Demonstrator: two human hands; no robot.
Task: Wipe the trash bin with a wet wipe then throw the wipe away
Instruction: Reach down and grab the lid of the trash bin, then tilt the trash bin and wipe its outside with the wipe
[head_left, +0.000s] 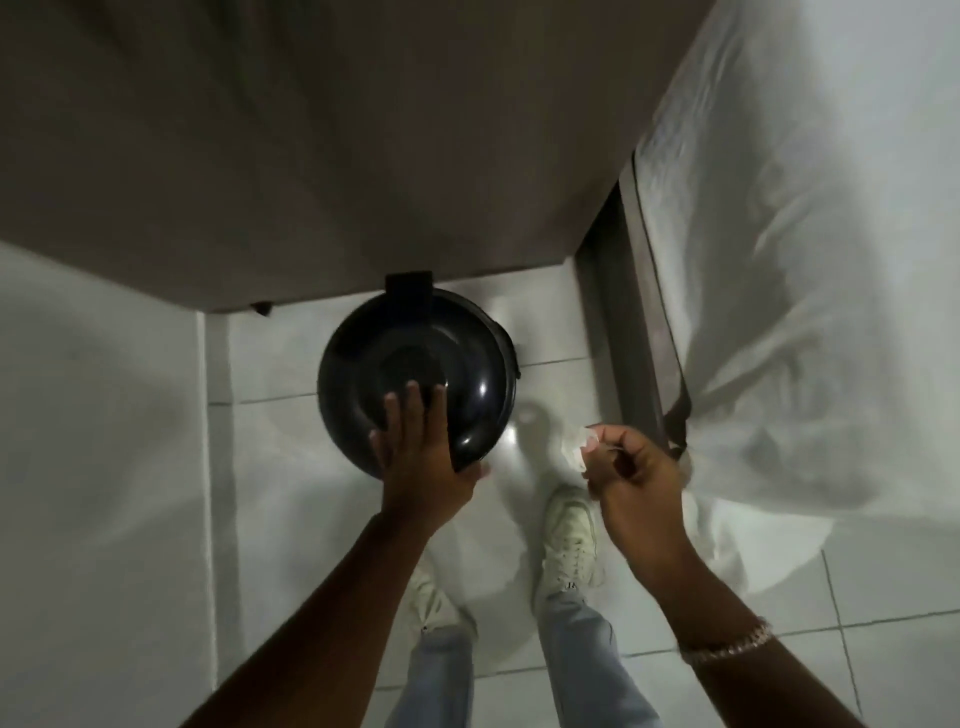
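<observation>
A round black trash bin (415, 358) with a glossy domed lid stands on the white tiled floor against a brown wall. My left hand (421, 457) grips the near edge of the lid, fingers on top and thumb under the rim. My right hand (628, 467) hovers to the right of the bin, apart from it, with its fingers pinched on a crumpled white wet wipe (579, 447).
A bed with a white sheet (805, 260) fills the right side, its dark frame (634, 322) close to the bin. A white wall (93, 415) bounds the left. My white shoes (569, 535) stand on the tiles just in front of the bin.
</observation>
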